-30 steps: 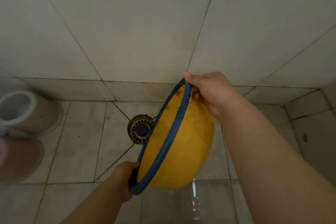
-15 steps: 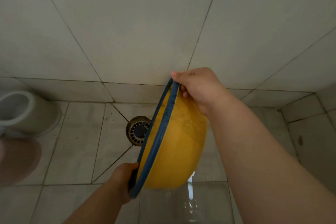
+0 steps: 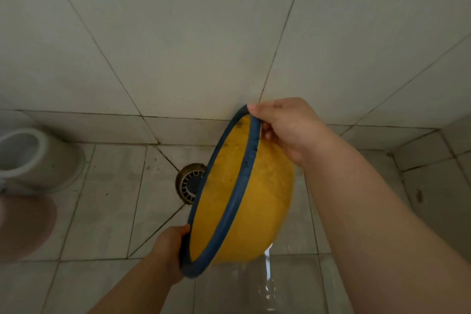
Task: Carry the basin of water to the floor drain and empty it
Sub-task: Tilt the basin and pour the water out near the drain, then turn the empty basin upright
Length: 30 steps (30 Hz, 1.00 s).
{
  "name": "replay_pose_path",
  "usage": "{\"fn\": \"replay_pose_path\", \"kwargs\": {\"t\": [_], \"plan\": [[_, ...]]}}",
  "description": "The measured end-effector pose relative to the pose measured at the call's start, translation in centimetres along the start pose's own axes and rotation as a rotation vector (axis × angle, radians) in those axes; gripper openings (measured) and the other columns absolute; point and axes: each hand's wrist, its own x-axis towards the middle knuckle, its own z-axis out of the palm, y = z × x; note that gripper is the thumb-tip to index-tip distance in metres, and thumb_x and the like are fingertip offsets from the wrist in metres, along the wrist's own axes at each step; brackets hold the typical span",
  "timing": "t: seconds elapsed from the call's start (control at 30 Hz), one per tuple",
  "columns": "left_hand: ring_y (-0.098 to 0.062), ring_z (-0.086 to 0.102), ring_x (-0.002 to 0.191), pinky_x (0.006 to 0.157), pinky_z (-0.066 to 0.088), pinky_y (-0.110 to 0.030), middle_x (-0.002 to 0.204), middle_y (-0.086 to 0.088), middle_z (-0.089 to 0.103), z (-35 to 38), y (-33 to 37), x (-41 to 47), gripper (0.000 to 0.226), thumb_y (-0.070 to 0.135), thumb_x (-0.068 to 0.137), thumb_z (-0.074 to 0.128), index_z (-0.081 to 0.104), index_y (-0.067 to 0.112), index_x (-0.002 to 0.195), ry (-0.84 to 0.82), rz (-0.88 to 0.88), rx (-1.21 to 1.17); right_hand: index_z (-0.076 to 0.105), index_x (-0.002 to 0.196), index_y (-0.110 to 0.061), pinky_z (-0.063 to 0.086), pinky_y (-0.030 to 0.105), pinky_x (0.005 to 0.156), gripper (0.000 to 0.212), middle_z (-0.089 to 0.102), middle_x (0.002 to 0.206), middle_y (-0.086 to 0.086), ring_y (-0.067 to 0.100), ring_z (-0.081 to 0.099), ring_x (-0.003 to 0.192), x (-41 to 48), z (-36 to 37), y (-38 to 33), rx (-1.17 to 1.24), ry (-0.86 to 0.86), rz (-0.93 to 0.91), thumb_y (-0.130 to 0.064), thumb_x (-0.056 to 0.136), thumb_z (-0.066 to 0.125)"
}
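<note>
A yellow basin (image 3: 265, 201) with a dark blue rim is tipped almost onto its edge, its opening facing left toward the round floor drain (image 3: 190, 182). My right hand (image 3: 288, 130) grips the rim at the top. My left hand (image 3: 170, 247) grips the rim at the bottom. The basin covers the drain's right side. I see no water inside the visible part of the basin. The floor tiles (image 3: 270, 285) below the basin are wet and shiny.
A white round vessel (image 3: 38, 158) stands on the floor at the left, with a blurred pinkish object (image 3: 25, 224) in front of it. A tiled wall (image 3: 204, 46) rises just behind the drain, and a low tiled step (image 3: 433, 155) borders the right.
The basin has turned back slightly, so more of its yellow inside now shows. Both hands keep the same grips on the rim.
</note>
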Motion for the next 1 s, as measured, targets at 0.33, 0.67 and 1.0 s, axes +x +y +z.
{"fn": "replay_pose_path", "kwargs": {"t": [0.33,0.67,1.0], "plan": [[-0.036,0.059,0.089,0.073,0.048,-0.042,0.098,-0.015,0.066,0.0,0.3,0.5,0.040,0.025,0.097,0.037,0.057,0.005,0.124,0.065,0.046,-0.218,0.064,0.104,0.006,0.050,0.031,0.066,0.027,0.062,0.091,0.017,0.023,0.057,0.075,-0.3,-4.5,2.8,0.058,0.008,0.071,-0.013,0.085,0.060],[-0.032,0.059,0.090,0.079,0.047,-0.039,0.098,-0.012,0.065,0.1,0.8,0.1,0.031,0.027,0.094,0.042,0.064,0.013,0.111,0.086,0.230,-0.377,0.066,0.111,-0.007,0.044,0.017,0.045,0.027,0.064,0.078,0.007,0.007,0.059,0.056,-1.0,-7.8,6.5,-0.053,-0.019,0.114,-0.011,0.091,0.048],[-0.032,0.062,0.104,0.094,0.047,-0.048,0.112,-0.011,0.068,1.3,0.8,-1.0,0.034,0.025,0.092,0.050,0.063,0.017,0.122,0.169,0.447,-0.296,0.064,0.098,-0.023,0.045,0.031,0.067,0.021,0.064,0.084,0.003,0.018,0.056,0.075,-1.4,-10.4,9.8,-0.100,0.023,0.150,-0.014,0.092,0.046]]}}
